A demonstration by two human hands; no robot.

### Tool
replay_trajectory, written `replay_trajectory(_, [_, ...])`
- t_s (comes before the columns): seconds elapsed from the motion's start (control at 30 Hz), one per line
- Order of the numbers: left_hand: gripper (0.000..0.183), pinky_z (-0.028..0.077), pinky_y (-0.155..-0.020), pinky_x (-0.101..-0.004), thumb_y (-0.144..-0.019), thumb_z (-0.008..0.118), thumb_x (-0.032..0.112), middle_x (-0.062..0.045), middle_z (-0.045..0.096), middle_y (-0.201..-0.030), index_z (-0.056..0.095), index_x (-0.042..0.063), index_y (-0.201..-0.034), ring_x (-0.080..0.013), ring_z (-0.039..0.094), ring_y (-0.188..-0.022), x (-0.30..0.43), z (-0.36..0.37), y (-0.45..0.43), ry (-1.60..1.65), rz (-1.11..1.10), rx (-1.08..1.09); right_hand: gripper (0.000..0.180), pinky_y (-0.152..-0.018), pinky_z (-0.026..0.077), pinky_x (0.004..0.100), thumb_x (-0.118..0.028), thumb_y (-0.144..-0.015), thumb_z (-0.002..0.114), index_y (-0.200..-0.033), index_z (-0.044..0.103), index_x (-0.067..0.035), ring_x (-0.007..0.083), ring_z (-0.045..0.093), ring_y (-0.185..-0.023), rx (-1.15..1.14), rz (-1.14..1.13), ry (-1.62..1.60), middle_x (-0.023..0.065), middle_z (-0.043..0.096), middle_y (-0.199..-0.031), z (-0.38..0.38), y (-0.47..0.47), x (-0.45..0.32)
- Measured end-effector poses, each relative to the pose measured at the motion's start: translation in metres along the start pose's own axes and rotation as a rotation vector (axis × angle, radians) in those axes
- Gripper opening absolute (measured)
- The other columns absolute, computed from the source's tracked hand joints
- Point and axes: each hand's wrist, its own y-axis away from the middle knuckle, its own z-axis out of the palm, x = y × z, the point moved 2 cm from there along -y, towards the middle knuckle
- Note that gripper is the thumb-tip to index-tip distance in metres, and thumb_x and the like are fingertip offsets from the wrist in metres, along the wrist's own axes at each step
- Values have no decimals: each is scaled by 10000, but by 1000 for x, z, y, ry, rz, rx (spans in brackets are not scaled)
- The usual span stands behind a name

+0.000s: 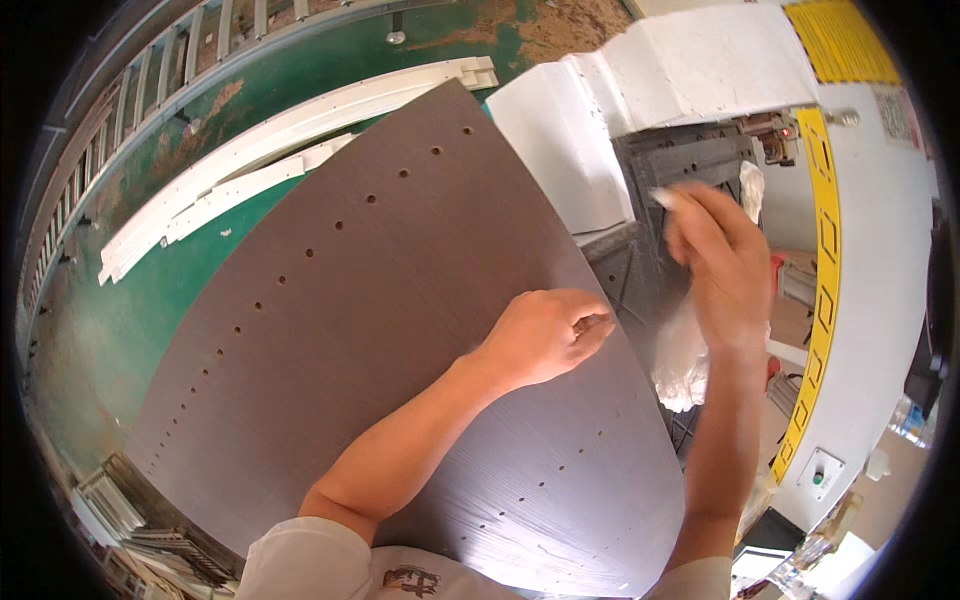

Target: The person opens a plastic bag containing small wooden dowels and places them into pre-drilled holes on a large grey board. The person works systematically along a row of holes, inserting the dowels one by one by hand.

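Note:
A large dark brown wood-grain panel [360, 300] spreads before me, tilted across the view. One line of small round holes runs along its far left side and another along its lower right. My left hand [551, 337] is loosely curled over the panel at its right edge; whether anything lies inside the fingers cannot be told. To the right, beyond that edge, my right hand [716, 255] is raised and blurred by motion. Its thumb and fingers pinch a small white piece [663, 198], too blurred to name. Beneath it is the dark bed [637, 262] of a machine.
A white machine housing [675, 67] with a yellow marked strip [823, 247] stands at right. Crumpled clear plastic [679, 367] hangs by the panel's edge. Long white strips [300, 116] lie on the green floor [97, 360]. A roller conveyor [172, 67] runs along the upper left.

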Motion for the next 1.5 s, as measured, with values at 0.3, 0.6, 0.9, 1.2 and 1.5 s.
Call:
replay_trajectory(0.3, [360, 437, -557, -319, -956, 724, 360, -4, 589, -649, 682, 44, -788, -121, 555, -591, 2, -14, -3, 411, -313, -790, 226, -758, 548, 284, -179, -971, 687, -1022, 736, 35, 136, 714, -838, -300, -81, 186, 84, 772, -947, 130, -103, 38])
replay_trajectory(0.6, [442, 407, -545, -312, -1003, 651, 451, 4, 560, -671, 653, 67, -785, -109, 503, -589, 0, -7, -11, 522, -408, -618, 231, -730, 545, 306, -172, -937, 708, -1018, 734, 42, 147, 704, -784, -331, -96, 315, 97, 762, -845, 137, -118, 42])
replay_trajectory(0.9, [403, 323, -444, -250, -1056, 592, 409, 14, 520, -697, 654, 54, -875, -54, 423, -535, -3, -7, -9, 862, -521, -453, 164, -729, 559, 439, -157, -907, 697, -891, 686, 7, 373, 704, -765, -334, -521, 812, 195, 719, -811, 156, -109, 21])
replay_trajectory(1.2, [261, 311, -419, -207, -1092, 539, 319, 22, 535, -780, 622, 87, -1007, -50, 442, -568, -15, -31, -14, 1348, -524, 2, 225, -697, 548, 442, -240, -958, 703, -1041, 736, -33, 380, 699, -752, -159, -504, 741, 181, 702, -761, 125, -73, 0])
replay_trajectory(1.5, [349, 344, -435, -198, -1107, 508, 423, 25, 518, -746, 588, 108, -979, -58, 440, -572, -2, -17, -20, 1306, -514, 58, 187, -663, 552, 313, -146, -908, 739, -1080, 752, -74, 237, 683, -780, -60, -476, 500, 59, 685, -933, 37, 42, 37])
